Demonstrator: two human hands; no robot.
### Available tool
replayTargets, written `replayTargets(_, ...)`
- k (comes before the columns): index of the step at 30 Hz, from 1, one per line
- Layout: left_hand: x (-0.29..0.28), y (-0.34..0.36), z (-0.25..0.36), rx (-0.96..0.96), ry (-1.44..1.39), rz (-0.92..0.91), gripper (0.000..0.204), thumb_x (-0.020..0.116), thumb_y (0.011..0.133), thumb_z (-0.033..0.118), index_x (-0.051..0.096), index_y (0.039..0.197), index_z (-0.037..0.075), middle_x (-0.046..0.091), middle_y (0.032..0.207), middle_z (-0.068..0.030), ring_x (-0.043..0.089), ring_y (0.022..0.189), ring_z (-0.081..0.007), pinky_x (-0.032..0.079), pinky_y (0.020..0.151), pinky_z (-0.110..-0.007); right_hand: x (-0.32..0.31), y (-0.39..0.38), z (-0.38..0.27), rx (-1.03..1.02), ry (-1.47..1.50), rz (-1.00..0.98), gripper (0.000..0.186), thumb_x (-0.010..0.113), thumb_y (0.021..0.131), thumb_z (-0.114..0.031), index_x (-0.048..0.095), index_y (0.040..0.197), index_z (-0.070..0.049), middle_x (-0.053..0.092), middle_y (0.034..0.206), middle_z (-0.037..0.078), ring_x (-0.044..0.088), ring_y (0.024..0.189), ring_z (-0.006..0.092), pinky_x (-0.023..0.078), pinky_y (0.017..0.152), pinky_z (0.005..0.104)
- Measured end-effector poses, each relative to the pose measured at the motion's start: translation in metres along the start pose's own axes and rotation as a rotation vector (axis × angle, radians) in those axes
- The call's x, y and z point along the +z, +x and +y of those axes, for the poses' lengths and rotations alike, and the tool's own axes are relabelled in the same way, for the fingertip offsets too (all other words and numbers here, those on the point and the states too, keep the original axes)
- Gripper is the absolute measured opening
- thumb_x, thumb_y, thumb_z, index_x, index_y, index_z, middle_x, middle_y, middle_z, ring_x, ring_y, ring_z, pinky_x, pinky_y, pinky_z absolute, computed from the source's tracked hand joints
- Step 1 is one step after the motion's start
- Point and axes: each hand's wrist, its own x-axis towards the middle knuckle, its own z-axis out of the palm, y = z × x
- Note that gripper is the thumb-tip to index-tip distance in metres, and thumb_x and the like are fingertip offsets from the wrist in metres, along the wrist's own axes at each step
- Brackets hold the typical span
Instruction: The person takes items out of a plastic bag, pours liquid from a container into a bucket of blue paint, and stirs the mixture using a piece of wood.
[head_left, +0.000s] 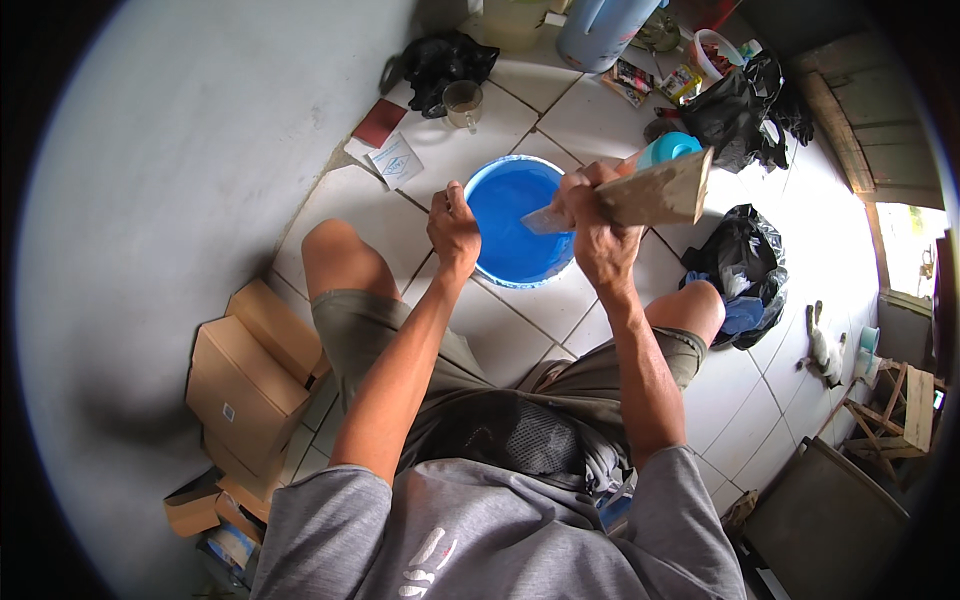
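Observation:
On the tiled floor between my knees stands a round bucket (484,172) with a pale, blue-smeared rim. Its inside is bright blue, like paint; I cannot tell how deep it is. At the left rim my left hand (455,232) is closed, fingers curled at the bucket's edge. Over the right rim my right hand (598,225) grips a rough wooden board (660,190), whose broad end points up to the right. A thin, flat greyish tip (545,219) sticks out left of that hand over the blue; whether it belongs to the board is hidden by my fingers.
A glass mug (462,104), a dark red booklet (380,123) and a white packet (396,161) lie beyond the bucket at left. Black plastic bags (745,262) sit at right, with a turquoise-lidded container (668,149) nearby. Cardboard boxes (245,385) stand by the left wall; a cat (826,347) lies far right.

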Motion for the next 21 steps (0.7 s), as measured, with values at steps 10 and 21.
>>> replayTargets(10,0.001,-0.001,0.01,-0.153,-0.085,-0.005,0.044,0.039,0.086,0.038,0.054,0.087,-0.003,0.057,0.079,-0.0198,0.054,0.075,-0.0337,0.041,0.072,-0.04,-0.021,0.029,0.01,-0.114,-0.018,0.211,0.018,0.052,0.076,-0.005,0.051,0.058,-0.001,0.049,0.049,0.002,0.047,0.045,0.0091,0.037,0.043,0.0239)
replayTargets(21,0.003,0.005,-0.008,-0.049,-0.024,-0.035,0.038,0.039,0.087,0.033,0.051,0.091,-0.003,0.055,0.085,-0.0199,0.054,0.076,-0.0345,0.042,0.071,-0.041,0.018,-0.004,0.017,-0.176,-0.105,-0.267,0.013,0.05,0.08,-0.003,0.049,0.067,0.001,0.053,0.061,0.007,0.051,0.055,0.0129,0.042,0.054,0.0259)
